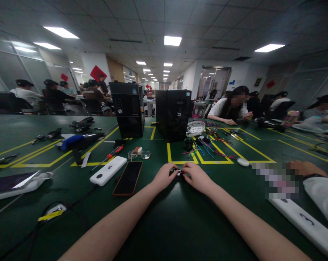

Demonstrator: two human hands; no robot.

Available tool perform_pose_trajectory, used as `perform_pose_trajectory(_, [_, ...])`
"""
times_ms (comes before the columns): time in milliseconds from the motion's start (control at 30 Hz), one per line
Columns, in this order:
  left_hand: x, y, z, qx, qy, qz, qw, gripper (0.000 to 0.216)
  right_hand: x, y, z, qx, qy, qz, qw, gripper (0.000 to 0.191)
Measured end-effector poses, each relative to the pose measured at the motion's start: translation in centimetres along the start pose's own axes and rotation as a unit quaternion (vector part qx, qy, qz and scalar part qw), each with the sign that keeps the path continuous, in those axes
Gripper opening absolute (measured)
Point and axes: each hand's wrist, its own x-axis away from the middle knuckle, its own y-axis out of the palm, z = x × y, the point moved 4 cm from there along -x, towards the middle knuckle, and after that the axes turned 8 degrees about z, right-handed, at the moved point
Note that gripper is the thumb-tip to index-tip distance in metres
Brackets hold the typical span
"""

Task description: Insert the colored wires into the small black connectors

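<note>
My left hand [165, 175] and my right hand [193, 175] meet over the green table [180, 224], fingertips closed on opposite sides of a small black part [178, 174]. White and red bits show between the fingers, perhaps wires; its exact kind is too small to make out. Just right of my right hand a thin blue wire [207, 172] pokes out. Beyond it lies a pile of coloured wires [203, 148] beside a white plastic basket [196, 128]. To the left of my left hand is a phone [128, 178] with a dark screen.
Two black computer towers [128, 110] stand ahead. Left are a white power bank [109, 171], glasses [139, 154], a red-handled screwdriver [115, 152] and a black cable [79, 199]. A co-worker's sleeve [321, 195] and another white power bank [302, 219] are at right; another person [234, 108] sits opposite.
</note>
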Motion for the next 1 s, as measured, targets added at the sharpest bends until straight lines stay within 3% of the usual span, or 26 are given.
perform_pose_trajectory(167, [0.4,0.4,-0.5,0.024,0.011,-0.012,1.000,0.043,0.2,1.1,-0.3,0.006,-0.010,0.044,0.999,0.020])
perform_pose_trajectory(300, [0.4,0.9,-0.6,-0.003,0.028,-0.054,0.998,0.041,0.4,2.0,-0.2,-0.006,0.004,0.077,0.997,0.015])
perform_pose_trajectory(733, [0.2,0.9,-0.8,0.001,0.007,-0.058,0.998,0.032,0.7,2.6,-0.2,-0.084,0.053,0.113,0.989,0.010])
perform_pose_trajectory(900, [0.2,0.9,-1.0,0.003,-0.001,-0.060,0.998,0.037,0.5,1.5,0.3,-0.118,0.098,0.164,0.975,0.012])
perform_pose_trajectory(1000, [0.2,1.0,-1.2,-0.002,0.003,-0.051,0.999,0.037,0.4,0.8,0.2,-0.097,0.080,0.166,0.978,0.013])
